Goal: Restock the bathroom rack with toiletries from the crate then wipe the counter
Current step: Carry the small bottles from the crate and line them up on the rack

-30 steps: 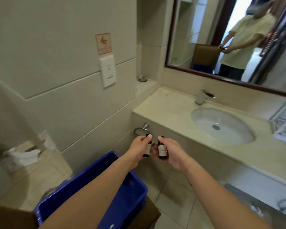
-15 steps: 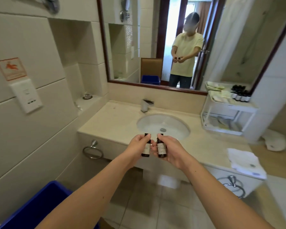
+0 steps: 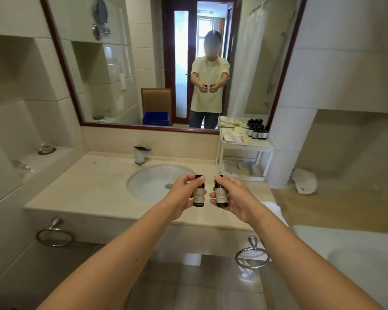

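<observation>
Bottles (image 3: 199,194) upright in L/R hands (image 3: 181,196)

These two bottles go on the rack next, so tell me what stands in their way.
Nothing visible. The left hand holds the left bottle and the right hand the right bottle over the sink's front; only bare countertop lies between them and the white rack at the right rear.

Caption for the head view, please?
The left hand grips the left bottle, right hand the right bottle, before the sink; the white rack at the counter's right end carries similar bottles on top.
</observation>
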A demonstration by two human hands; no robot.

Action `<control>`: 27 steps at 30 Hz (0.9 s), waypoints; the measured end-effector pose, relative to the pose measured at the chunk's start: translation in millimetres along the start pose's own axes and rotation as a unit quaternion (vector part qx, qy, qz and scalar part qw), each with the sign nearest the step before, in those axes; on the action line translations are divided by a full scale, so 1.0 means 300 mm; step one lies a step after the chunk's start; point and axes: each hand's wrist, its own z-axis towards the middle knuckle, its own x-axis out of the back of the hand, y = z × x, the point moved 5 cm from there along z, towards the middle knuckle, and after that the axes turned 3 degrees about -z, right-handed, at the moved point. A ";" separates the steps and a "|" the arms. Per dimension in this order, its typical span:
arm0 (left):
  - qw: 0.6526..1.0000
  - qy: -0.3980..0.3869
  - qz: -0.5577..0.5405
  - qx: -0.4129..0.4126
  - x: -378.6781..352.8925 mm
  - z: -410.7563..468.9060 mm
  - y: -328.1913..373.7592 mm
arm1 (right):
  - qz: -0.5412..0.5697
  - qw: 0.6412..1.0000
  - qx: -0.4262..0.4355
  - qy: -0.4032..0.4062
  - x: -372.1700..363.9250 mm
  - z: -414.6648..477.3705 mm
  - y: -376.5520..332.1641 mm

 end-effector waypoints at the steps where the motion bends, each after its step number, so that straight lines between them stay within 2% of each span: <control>1: 1.000 -0.005 -0.001 0.001 -0.030 0.020 0.002 | 0.004 1.000 0.005 0.003 0.031 0.006 -0.017; 12: 0.998 -0.065 0.015 0.014 -0.249 0.283 0.011 | 0.013 0.998 0.039 0.046 0.277 0.143 -0.145; 21: 0.994 -0.108 0.022 0.007 -0.361 0.654 0.093 | -0.043 0.993 0.058 0.094 0.435 0.448 -0.264; 27: 0.988 -0.134 0.073 -0.025 -0.438 0.931 0.208 | -0.067 0.984 0.085 0.145 0.519 0.645 -0.401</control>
